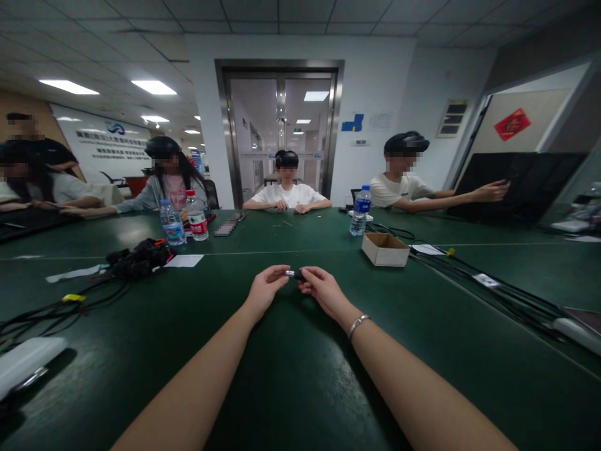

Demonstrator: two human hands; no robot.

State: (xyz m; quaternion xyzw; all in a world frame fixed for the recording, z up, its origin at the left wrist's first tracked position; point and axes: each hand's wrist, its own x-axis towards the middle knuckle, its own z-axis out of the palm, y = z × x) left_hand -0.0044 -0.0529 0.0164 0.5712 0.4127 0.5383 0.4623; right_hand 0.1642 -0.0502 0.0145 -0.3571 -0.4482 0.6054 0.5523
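Above the green table, both of my hands meet at a small black-and-silver cylindrical object (295, 274), too small to name more exactly. Its silver end is pinched between the thumb and fingertips of my left hand (267, 289). The black end sits in the closed fingers of my right hand (325, 289), which hide part of it. The object lies about level between the two hands. A silver bracelet circles my right wrist.
An open cardboard box (385, 252) and a water bottle (360, 212) stand ahead to the right. Two more bottles, a tangled black cable bundle (138, 258) and a paper sheet (185, 260) lie left. Cables (507, 291) run along the right. Several people wearing headsets sit around the table (211, 376).
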